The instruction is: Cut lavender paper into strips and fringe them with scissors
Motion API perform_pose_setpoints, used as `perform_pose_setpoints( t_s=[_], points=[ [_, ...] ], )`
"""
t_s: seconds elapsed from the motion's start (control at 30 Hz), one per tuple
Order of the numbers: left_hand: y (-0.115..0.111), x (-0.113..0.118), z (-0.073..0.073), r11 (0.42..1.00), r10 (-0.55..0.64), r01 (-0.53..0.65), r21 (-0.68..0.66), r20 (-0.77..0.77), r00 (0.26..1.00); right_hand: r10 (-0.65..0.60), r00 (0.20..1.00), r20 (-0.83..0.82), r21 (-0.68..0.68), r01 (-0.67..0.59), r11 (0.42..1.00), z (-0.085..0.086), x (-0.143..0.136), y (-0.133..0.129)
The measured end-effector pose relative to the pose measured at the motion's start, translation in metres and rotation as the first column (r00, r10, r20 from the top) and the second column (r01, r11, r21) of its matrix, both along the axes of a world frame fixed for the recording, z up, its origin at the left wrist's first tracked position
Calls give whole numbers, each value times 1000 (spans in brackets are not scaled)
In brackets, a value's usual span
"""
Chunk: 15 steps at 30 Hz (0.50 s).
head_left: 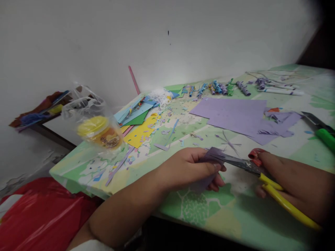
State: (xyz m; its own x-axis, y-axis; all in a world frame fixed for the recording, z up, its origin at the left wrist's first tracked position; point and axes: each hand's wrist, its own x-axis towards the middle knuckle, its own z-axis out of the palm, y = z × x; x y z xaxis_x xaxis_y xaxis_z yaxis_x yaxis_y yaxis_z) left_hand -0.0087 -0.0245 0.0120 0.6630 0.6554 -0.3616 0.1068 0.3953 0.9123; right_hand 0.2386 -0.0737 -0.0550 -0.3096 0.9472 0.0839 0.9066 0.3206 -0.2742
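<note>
My left hand [192, 165] is closed on a piece of purple paper [215, 152], pinched between thumb and fingers above the table's front edge. Fine slits seem to run along the paper's upper edge. In my right hand [284, 170] are scissors [246, 164] with yellow and red handles, their blades pointing left and touching the purple paper. Part of the paper is hidden behind my left fingers. Beyond my hands lie larger purple sheets [230, 113] and a fringed purple scrap [282, 127]. Thin purple strips [230, 143] rest just behind the blades.
A green-handled knife [324, 134] lies at the right edge. Several curled paper rolls [230, 88] and white pens [281, 91] line the back. To the left are a bagged cup with a yellow lid [92, 125], coloured sheets [142, 130], white string [161, 97] and scattered scraps.
</note>
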Motion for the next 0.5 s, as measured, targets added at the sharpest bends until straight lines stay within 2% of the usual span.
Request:
perform_pose_setpoints(
  t_s=[0.3, 0.5],
  points=[
    [0, 1, 0, 995, 57, -54, 82, -24, 998, -33, 999, -23, 26, 34, 999, 7, 0, -1],
    [-2, 2, -1, 982, 35, -25, 186, -47, 998, -13, 997, -75, 24, 14, 1000, 5, -4, -4]
  ],
)
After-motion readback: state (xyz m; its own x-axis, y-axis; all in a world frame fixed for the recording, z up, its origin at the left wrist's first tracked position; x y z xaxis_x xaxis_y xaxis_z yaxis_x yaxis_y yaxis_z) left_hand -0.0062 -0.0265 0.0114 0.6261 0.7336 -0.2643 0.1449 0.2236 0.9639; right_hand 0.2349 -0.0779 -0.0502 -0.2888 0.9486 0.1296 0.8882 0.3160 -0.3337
